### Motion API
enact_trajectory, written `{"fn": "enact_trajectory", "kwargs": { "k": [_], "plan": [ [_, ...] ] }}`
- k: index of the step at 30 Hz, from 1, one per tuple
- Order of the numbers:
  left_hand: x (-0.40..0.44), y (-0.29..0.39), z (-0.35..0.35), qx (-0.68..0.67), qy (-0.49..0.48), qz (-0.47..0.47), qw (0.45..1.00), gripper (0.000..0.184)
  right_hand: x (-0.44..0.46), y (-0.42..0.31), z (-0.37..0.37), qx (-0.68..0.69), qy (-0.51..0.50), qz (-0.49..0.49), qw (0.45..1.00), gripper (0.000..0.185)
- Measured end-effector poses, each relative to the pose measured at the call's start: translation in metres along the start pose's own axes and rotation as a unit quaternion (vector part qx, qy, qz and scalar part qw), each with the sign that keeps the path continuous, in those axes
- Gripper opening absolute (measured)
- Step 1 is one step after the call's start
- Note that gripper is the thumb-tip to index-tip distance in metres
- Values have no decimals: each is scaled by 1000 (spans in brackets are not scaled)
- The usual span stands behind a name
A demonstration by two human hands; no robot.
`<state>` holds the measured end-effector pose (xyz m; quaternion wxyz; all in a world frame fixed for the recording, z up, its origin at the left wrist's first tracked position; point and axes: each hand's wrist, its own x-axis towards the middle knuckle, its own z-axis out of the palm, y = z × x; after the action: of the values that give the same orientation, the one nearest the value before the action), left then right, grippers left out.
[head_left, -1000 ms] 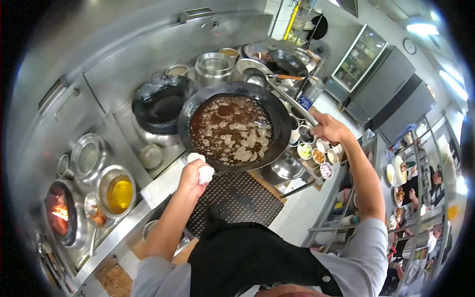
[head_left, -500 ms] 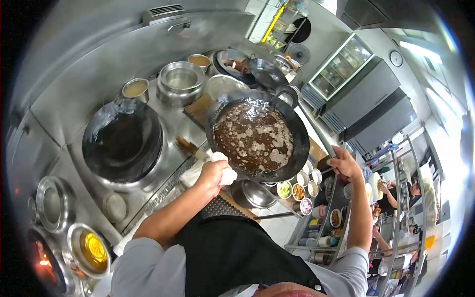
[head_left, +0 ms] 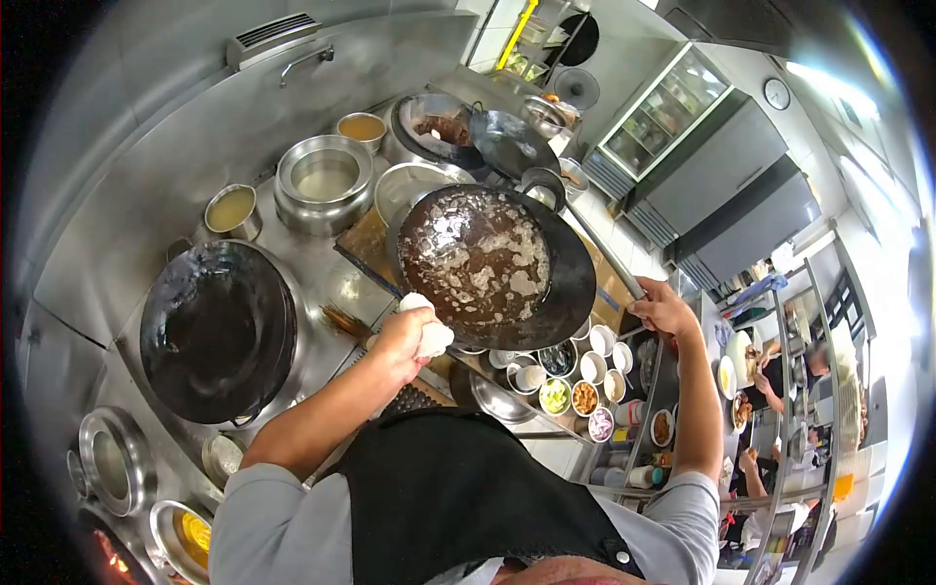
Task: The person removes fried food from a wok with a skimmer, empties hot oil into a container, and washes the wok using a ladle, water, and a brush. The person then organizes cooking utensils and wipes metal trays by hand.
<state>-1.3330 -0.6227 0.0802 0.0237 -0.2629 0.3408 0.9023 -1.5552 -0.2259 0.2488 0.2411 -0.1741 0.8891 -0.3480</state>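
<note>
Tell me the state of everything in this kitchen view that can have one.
Left hand: closed on white cloth
Right hand: closed on ladle handle
Middle wok: holding foamy dark liquid
Left wok: upright on the stove
Large steel pot: uncovered
Glass-fronted cabinet: shut
Lower-left flame: lit
</note>
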Motion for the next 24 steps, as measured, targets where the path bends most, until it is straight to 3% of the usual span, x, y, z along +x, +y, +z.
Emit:
{"fn": "enact_trajectory", "kwargs": {
  "k": [9,11,24],
  "plan": [
    [5,-1,13,-26,18,-22,999,14,28,-10,-18,-27,-44,3,999,53],
    [9,-3,11,-23,-1,-41,999,6,29,-13,-18,-39,-41,8,998,54],
    [-6,6,25,-14,25,-42,999,11,27,-15,-13,-41,-25,-6,999,49]
  ]
}}
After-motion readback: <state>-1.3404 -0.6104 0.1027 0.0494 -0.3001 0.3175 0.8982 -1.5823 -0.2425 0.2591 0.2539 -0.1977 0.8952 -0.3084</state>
